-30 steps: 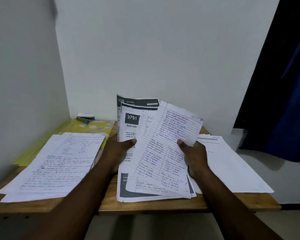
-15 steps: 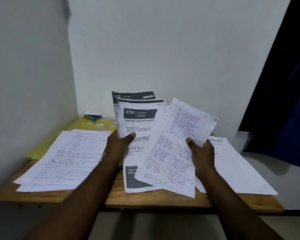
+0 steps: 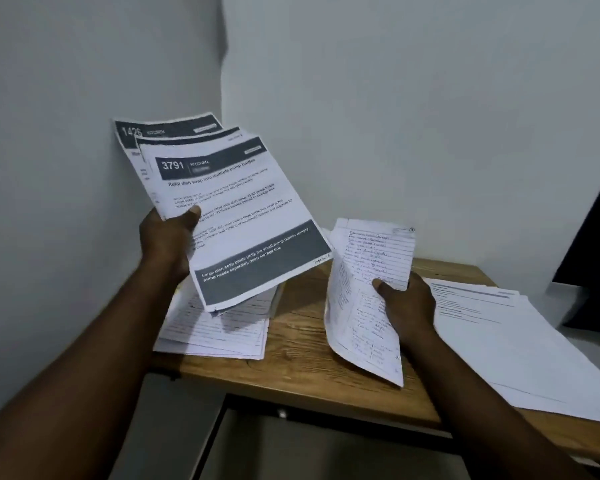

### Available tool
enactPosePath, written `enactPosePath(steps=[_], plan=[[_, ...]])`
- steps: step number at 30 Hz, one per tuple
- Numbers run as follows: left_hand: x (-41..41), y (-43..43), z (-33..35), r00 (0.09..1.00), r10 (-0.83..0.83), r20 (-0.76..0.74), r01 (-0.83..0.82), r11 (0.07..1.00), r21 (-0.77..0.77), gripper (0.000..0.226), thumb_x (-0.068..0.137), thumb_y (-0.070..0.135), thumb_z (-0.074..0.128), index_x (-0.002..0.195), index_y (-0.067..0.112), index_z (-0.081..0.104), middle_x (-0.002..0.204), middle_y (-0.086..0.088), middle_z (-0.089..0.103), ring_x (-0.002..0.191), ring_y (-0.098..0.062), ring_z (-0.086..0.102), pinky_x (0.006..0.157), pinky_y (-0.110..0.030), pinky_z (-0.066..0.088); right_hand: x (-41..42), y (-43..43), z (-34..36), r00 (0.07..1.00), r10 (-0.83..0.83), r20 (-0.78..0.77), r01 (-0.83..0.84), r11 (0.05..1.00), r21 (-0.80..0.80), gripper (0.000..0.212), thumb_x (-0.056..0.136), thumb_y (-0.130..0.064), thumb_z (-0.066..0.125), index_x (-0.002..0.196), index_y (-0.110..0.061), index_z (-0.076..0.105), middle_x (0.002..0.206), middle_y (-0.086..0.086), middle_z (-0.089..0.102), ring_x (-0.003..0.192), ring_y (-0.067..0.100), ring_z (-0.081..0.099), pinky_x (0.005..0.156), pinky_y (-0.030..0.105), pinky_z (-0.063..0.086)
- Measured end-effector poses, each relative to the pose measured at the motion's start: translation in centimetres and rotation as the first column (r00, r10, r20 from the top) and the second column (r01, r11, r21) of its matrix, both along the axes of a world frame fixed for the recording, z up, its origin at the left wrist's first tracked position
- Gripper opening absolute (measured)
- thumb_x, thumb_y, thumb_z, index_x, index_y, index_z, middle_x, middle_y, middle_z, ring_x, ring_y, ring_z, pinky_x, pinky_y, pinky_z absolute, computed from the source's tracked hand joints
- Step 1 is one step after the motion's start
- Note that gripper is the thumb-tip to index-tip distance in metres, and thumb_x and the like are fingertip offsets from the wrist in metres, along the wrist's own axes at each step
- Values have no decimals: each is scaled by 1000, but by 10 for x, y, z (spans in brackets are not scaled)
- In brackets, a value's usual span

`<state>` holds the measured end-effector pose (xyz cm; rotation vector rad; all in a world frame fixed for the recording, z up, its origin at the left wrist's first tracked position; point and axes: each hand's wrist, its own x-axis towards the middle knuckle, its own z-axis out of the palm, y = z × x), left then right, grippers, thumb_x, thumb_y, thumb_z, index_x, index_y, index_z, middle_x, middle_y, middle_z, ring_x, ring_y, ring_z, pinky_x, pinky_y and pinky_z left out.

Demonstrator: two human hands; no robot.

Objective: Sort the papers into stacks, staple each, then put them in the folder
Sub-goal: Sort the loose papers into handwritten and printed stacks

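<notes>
Left hand (image 3: 167,240) around printed sheets (image 3: 236,216) (fanned)

My feed is dim and bluish-grey, lit softly and evenly. The printed sheets (image 3: 236,216) drop a faint shadow on the pile (image 3: 222,336) beneath. Fine print and the handwritten sheet (image 3: 378,251) smear with blur; I can read only the big headings. The wall (image 3: 395,98) corner bows from the wide lens; the far right goes black.
</notes>
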<state>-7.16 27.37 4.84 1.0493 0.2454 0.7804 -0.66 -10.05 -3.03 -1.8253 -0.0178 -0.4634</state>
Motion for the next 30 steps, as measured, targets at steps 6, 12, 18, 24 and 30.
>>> enactPosePath(steps=[6,12,18,24,30], plan=[[-67,37,-16,983,-173,-66,177,983,52,41,96,-2,68,136,5,66,122,-15,77,106,-37,77,79,-54,65,18,58,-7,981,183,-62,-176,979,101,31,91,-21,82,121,-20,75,116,-6,78,102,16,74,89,38,61],[-113,35,-50,983,-150,-108,164,978,127,38,96,-2,67,133,4,66,122,-12,77,106,-28,77,75,-35,65,18,116,-6,977,192,-92,-192,981,3,32,88,-22,83,120,-20,77,116,-2,78,94,16,71,79,27,54],[-115,34,-54,967,-185,-175,197,979,54,35,96,-3,68,130,2,67,119,-20,77,105,-43,75,74,-53,65,19,91,5,978,190,-83,-195,979,-58,31,91,-26,81,121,-18,76,121,0,76,95,16,66,83,28,47],[-80,-6,-58,914,-299,-276,323,946,43,30,93,-2,71,123,-1,70,114,-22,77,98,-42,77,75,-53,65,15,29,16,973,230,-34,-231,973,-26,32,91,-27,83,122,-22,75,118,-5,75,107,19,72,96,38,55],[-33,-66,-55,868,-412,-277,444,894,59,29,92,-1,73,121,3,71,111,-19,79,99,-41,77,85,-57,63,1,-44,32,984,180,6,-181,983,29,32,91,-19,82,122,-16,74,113,-4,76,91,6,72,73,20,52]])
